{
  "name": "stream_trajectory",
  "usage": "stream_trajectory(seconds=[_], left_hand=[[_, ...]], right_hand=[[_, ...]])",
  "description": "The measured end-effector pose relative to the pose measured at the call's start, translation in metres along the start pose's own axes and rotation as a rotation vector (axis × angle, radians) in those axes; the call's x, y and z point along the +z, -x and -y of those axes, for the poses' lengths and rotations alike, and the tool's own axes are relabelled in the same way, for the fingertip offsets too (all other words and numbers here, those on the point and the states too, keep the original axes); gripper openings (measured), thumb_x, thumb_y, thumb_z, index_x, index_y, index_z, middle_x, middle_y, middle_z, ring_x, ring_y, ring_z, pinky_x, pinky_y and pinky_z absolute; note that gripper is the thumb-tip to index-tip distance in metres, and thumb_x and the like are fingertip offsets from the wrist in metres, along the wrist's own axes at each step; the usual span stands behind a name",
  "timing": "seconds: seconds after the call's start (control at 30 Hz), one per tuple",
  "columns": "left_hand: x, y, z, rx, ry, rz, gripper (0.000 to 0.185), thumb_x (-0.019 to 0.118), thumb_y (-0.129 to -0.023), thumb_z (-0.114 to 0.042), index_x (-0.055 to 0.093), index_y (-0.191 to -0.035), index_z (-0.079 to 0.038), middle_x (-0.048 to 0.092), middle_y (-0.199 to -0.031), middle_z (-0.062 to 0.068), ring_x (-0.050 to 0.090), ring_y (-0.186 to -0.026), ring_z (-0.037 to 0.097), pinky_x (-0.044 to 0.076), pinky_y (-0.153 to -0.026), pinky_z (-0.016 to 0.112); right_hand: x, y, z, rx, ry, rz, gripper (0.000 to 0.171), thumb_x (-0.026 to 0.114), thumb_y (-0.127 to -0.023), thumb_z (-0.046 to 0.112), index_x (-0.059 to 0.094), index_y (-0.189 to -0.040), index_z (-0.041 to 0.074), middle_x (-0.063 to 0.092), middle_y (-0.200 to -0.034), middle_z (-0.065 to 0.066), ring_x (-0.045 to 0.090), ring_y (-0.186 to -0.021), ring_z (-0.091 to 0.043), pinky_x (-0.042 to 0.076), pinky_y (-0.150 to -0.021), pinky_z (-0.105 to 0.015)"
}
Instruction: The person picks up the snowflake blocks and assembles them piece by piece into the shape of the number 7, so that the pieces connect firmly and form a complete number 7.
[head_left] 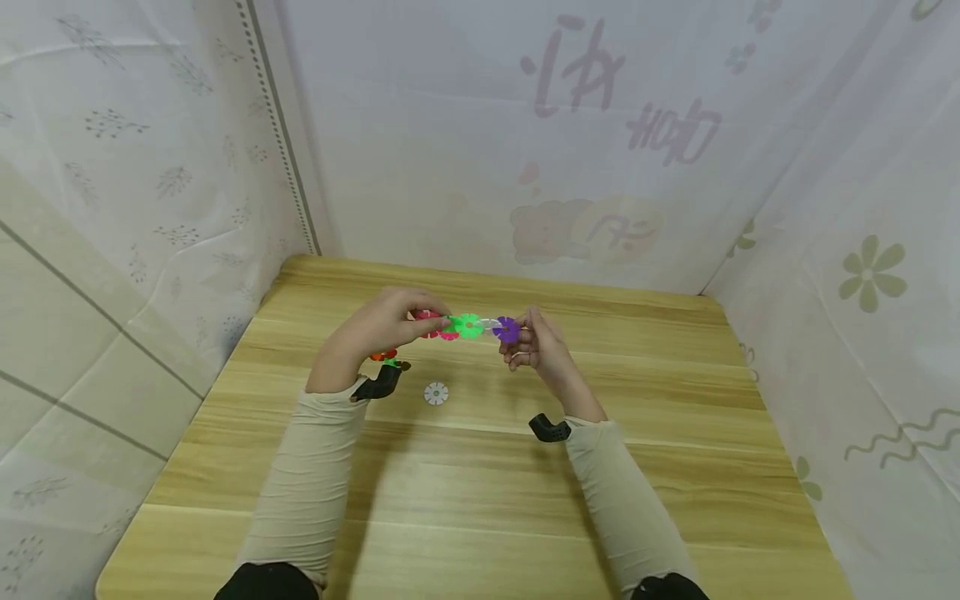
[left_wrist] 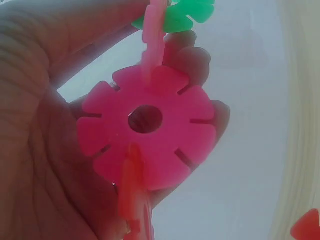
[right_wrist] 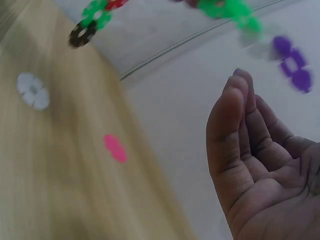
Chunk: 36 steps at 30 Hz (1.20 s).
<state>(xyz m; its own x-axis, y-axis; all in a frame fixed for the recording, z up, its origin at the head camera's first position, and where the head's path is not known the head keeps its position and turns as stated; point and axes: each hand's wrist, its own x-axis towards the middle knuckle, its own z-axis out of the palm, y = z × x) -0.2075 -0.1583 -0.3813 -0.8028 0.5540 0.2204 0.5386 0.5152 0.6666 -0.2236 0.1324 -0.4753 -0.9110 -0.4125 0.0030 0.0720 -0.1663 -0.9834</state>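
Note:
A chain of slotted plastic snowflake discs spans the space between the hands, above the table. In the head view my left hand [head_left: 393,321] pinches it beside a bright green disc [head_left: 469,325]. A deep pink disc [left_wrist: 172,167] lies before the palm in the left wrist view, with an orange-red disc [left_wrist: 132,200] slotted into its lower side. At the chain's right end is a purple disc [head_left: 506,330], next to a whitish one. My right hand [head_left: 546,354] is close to that end; the right wrist view shows its fingers loosely bent, apart from the purple disc.
A loose white disc [head_left: 437,393] lies on the wooden table [head_left: 465,500]. Something pink [right_wrist: 115,148] is also on the tabletop in the right wrist view. The chain's other end, with a dark brown disc [right_wrist: 82,35], hangs near the left wrist. Patterned cloth surrounds the table.

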Motion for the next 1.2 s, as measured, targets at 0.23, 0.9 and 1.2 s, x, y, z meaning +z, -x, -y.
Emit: stream_trajectory(seconds=[0.23, 0.9, 1.2], left_hand=[[-0.006, 0.002, 0.002, -0.030, -0.017, -0.008, 0.019, 0.071, -0.096, -0.022, 0.077, -0.112, -0.014, 0.073, -0.103, -0.003, 0.063, -0.087, 0.016, 0.053, -0.077, 0.038], [-0.021, 0.004, 0.005, -0.142, 0.101, 0.034, 0.025, 0.066, -0.099, -0.035, 0.075, -0.116, -0.019, 0.072, -0.095, -0.002, 0.065, -0.080, 0.019, 0.055, -0.066, 0.038], [-0.018, 0.004, 0.007, -0.147, 0.103, 0.057, 0.021, 0.068, -0.098, -0.030, 0.076, -0.114, -0.018, 0.073, -0.093, -0.003, 0.067, -0.082, 0.022, 0.055, -0.069, 0.038]], right_hand=[[0.014, -0.049, -0.050, -0.075, 0.616, 0.037, 0.030, 0.056, -0.104, 0.017, 0.061, -0.123, -0.006, 0.067, -0.105, -0.019, 0.066, -0.094, -0.031, 0.058, -0.081, -0.039], [0.047, -0.094, -0.068, 0.033, 1.078, 0.083, 0.028, 0.069, -0.094, 0.012, 0.062, -0.120, 0.001, 0.053, -0.090, -0.005, 0.050, -0.082, -0.019, 0.046, -0.077, -0.033], [0.016, -0.058, -0.057, -0.035, 0.863, 0.081, 0.012, 0.059, -0.103, 0.017, 0.066, -0.104, 0.007, 0.070, -0.089, -0.006, 0.067, -0.079, -0.019, 0.056, -0.071, -0.031]])
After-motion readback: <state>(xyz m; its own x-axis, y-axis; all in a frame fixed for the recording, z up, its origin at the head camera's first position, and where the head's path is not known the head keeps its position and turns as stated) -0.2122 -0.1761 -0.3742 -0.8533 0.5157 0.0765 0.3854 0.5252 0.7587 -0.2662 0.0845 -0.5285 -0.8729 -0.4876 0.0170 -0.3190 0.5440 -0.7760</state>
